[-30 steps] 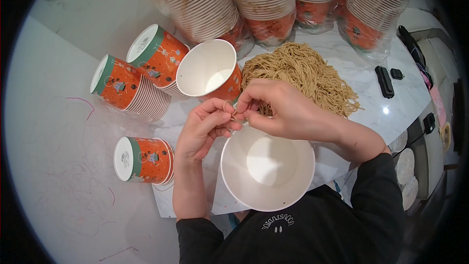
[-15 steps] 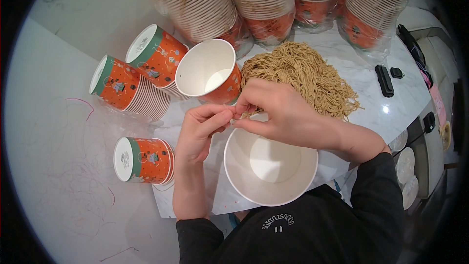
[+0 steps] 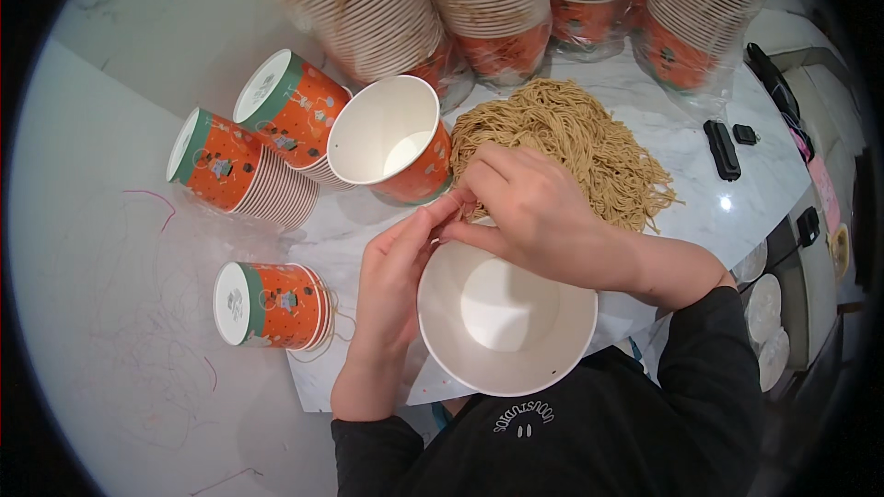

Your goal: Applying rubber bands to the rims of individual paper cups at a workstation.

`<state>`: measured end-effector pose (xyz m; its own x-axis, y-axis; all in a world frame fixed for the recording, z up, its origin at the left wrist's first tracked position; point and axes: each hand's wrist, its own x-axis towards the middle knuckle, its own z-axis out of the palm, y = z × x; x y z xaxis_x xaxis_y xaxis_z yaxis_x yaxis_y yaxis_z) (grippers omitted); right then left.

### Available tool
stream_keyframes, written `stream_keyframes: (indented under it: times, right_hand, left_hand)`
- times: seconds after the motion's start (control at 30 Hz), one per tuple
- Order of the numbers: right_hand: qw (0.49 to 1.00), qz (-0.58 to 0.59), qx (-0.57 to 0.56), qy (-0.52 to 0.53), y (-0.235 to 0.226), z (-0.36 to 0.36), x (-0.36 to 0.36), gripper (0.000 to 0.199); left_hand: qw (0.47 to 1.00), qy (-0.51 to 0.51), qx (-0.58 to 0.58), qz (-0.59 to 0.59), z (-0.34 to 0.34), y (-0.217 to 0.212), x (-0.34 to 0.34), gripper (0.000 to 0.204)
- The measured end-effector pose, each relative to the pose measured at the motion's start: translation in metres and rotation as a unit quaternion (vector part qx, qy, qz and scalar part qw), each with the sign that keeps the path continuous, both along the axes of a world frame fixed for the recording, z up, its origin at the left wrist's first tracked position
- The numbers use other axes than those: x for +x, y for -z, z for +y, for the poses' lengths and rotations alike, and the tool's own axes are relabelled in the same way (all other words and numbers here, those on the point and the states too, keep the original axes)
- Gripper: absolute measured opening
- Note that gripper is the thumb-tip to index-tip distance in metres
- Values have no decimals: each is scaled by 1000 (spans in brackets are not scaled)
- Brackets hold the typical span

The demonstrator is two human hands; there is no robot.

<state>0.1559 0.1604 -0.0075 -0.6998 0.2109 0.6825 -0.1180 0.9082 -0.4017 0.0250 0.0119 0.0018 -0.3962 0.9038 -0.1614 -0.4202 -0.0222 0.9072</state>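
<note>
My left hand (image 3: 391,267) and my right hand (image 3: 534,202) meet over the far rim of a large paper tub (image 3: 562,340), white inside, in front of my chest. The fingertips of both are pinched together; whatever lies between them is too small and covered to make out. Just beyond my right hand lies a heap of tan cord strands (image 3: 575,133). Behind my left hand stands a second paper tub (image 3: 433,166), orange outside and white inside, its mouth tipped toward me. A loose thin strand (image 3: 347,317) curves out beside my left forearm.
Nested orange tubs (image 3: 290,304) lie sideways at the left, with two more stacks, one (image 3: 221,166) and another (image 3: 295,110), farther back. Tall plastic-wrapped tub stacks (image 3: 502,18) line the far edge. A black device (image 3: 723,149) rests on the marble-look table (image 3: 681,212).
My left hand has turned and closed in against my right fingertips. The large tub has shifted slightly toward me. A loop of strand now shows beside the lying tubs.
</note>
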Motion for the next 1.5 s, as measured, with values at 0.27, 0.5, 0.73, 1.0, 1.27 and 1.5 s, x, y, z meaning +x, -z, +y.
stream_keyframes:
  times: [0.27,0.5,0.73,1.0,1.27,1.5]
  right_hand:
    - [1000,-9,-12,4,4,0,0,17]
    - [998,19,26,-51,12,3,-4,13]
    - [993,-47,-58,-96,-4,9,2,12]
    - [984,-46,-114,-127,-7,9,0,9]
    - [984,-74,-140,-78,-11,10,1,20]
    - [993,-30,-56,-95,-5,-1,-1,30]
  left_hand:
    - [999,20,28,10,4,4,-10,39]
    - [999,11,1,47,12,35,-37,20]
    - [1000,5,-19,-3,12,30,-40,12]
    - [1000,15,-15,-13,12,28,-38,11]
    - [999,3,-13,29,12,25,-40,11]
    - [998,-7,-16,57,11,28,-39,12]
